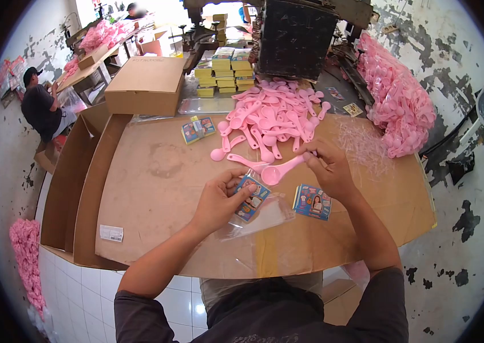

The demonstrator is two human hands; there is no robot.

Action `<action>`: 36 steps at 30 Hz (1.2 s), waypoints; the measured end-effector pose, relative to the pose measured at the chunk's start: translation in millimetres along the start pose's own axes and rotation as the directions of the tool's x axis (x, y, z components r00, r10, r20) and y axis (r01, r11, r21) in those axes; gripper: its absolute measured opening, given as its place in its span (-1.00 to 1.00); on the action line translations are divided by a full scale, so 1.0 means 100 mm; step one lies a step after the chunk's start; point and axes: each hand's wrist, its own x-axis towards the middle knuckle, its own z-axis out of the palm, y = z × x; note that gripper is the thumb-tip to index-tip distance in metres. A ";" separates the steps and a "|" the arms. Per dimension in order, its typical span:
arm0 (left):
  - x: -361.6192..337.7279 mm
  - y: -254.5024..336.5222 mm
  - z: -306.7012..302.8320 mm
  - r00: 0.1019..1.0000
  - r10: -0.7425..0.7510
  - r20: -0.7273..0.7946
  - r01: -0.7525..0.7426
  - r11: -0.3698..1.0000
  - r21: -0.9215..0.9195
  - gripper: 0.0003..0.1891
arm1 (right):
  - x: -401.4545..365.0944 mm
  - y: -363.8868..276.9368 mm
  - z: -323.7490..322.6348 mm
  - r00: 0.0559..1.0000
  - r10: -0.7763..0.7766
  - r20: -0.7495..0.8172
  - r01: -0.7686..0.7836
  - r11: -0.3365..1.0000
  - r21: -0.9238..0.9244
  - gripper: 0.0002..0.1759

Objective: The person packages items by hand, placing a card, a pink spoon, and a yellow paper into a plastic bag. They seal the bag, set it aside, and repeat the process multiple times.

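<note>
The left hand point(219, 197) gripped a small printed card point(253, 201) between thumb and fingers, while the right hand point(333, 171) pinched a pink spoon point(280, 171) by its handle, its bowl just beyond the card. Clear plastic point(277, 212) and a card stack point(313, 203) lay nearby on the cardboard-topped table point(156, 194), with a heap of pink spoons point(270, 114) farther back.

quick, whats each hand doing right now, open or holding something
Left hand: closed, holding a printed card.
Right hand: closed, holding a pink spoon by its handle.
</note>
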 end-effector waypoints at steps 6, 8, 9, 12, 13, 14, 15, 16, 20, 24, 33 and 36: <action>-0.01 -0.06 0.03 0.994 -0.076 0.073 0.071 0.995 0.068 -0.62 | -0.16 -0.02 0.02 0.999 0.046 0.006 -0.047 0.985 0.165 -0.85; -0.01 -0.06 0.02 0.986 -0.129 0.103 0.116 0.986 0.121 -0.63 | -0.18 0.00 0.01 0.998 -0.021 0.064 0.015 0.996 0.092 -0.85; -0.02 -0.04 0.04 0.985 -0.126 0.117 0.112 0.986 0.122 -0.63 | -0.19 0.02 0.01 0.992 -0.060 0.111 0.052 0.996 0.068 -0.84; -0.03 -0.02 0.05 0.984 -0.128 0.123 0.113 0.986 0.125 -0.64 | -0.18 0.01 0.00 0.995 -0.065 0.077 0.063 0.998 0.026 -0.84; -0.02 -0.06 0.03 0.985 -0.135 0.105 0.121 0.984 0.130 -0.64 | -0.18 0.00 0.00 0.998 -0.048 0.035 0.048 0.999 0.018 -0.85; -0.01 -0.08 0.01 0.986 -0.140 0.086 0.128 0.983 0.133 -0.64 | -0.18 0.04 0.00 1.000 0.011 0.008 -0.012 0.997 0.071 -0.85; -0.02 -0.09 0.00 0.989 -0.124 0.078 0.115 0.987 0.113 -0.64 | -0.17 0.11 -0.02 0.997 0.073 -0.015 -0.070 0.990 0.124 -0.85; -0.01 -0.07 0.00 0.992 -0.108 0.071 0.101 0.991 0.092 -0.65 | -0.16 0.14 -0.03 0.990 0.135 -0.033 -0.127 0.976 0.177 -0.85; -0.01 -0.06 0.02 0.995 -0.082 0.048 0.080 0.995 0.052 -0.63 | -0.17 0.08 -0.02 0.999 0.044 0.006 -0.044 0.988 0.148 -0.85; -0.04 0.01 0.02 0.989 -0.129 0.071 0.123 0.989 0.085 -0.61 | -0.16 0.04 0.00 0.996 -0.062 0.068 0.061 0.998 0.022 -0.85; -0.07 -0.08 0.08 0.985 -0.082 0.150 0.076 0.996 0.050 -0.68 | -0.31 -0.18 0.31 0.984 0.140 0.113 -0.173 0.907 0.383 -0.77; -0.09 0.04 0.09 0.978 -0.111 0.176 0.109 0.994 0.018 -0.68 | -0.29 -0.06 0.31 0.977 -0.004 0.213 -0.084 0.912 0.402 -0.79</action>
